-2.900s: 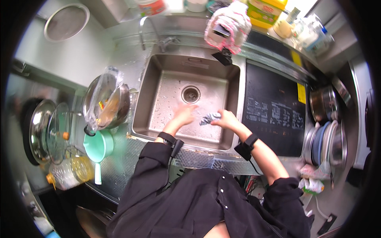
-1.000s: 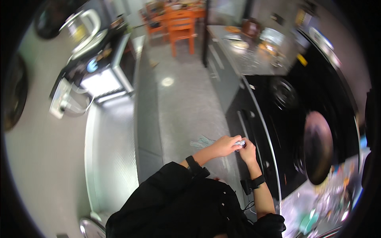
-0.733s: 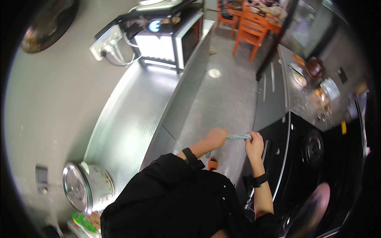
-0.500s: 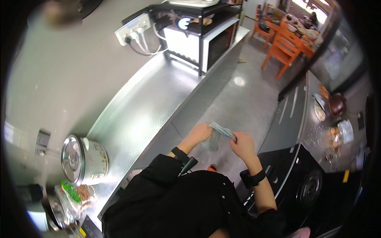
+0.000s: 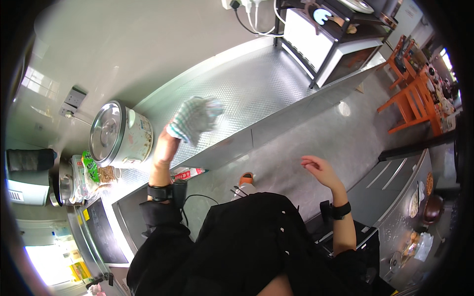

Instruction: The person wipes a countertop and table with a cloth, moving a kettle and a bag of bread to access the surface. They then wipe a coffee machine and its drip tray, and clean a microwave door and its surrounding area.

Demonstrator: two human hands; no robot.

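Note:
My left hand [image 5: 167, 148] holds a striped, pale green and grey cloth [image 5: 194, 118], raised at the edge of the textured metal counter [image 5: 247, 74]; the cloth is somewhat blurred and covers part of my fingers. Just left of it stands a white rice cooker [image 5: 133, 133] with a steel lid. My right hand [image 5: 316, 167] is over the aisle to the right, open, its fingers apart and holding nothing.
A black shelf rack [image 5: 331, 37] with appliances stands on the counter's far end, below a power strip [image 5: 232, 4]. Food bags [image 5: 90, 167] lie beside the cooker. Orange chairs [image 5: 410, 106] are at far right. A second counter [image 5: 410, 177] runs along the right.
My view has turned from the sink toward the metal counter. The cloth, stretched between both hands half a second ago, is now in my left hand alone, raised leftward; my right hand has let go.

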